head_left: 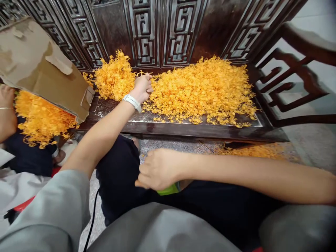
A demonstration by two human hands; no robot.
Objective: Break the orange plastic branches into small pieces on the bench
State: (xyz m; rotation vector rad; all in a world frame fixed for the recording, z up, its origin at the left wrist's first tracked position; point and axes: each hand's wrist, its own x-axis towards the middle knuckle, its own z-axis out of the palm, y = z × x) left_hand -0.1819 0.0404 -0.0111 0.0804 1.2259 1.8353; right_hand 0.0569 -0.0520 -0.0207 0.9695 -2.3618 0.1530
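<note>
My left hand [143, 87], with a white watch on the wrist, reaches out over the dark wooden bench [183, 128] and is closed in a fist on a clump of the small orange plastic pieces [204, 89] heaped there. My right hand [156, 169] rests low over my lap, fingers curled around a green object [168, 190] that shows only partly beneath it.
A torn cardboard box [39, 66] tilts at the left with more orange pieces [42, 119] spilling beneath it. Another person's arm [6, 112] shows at the far left edge. Carved wooden backrest behind; armrest [296, 70] at the right. A black cable [91, 220] runs across the floor.
</note>
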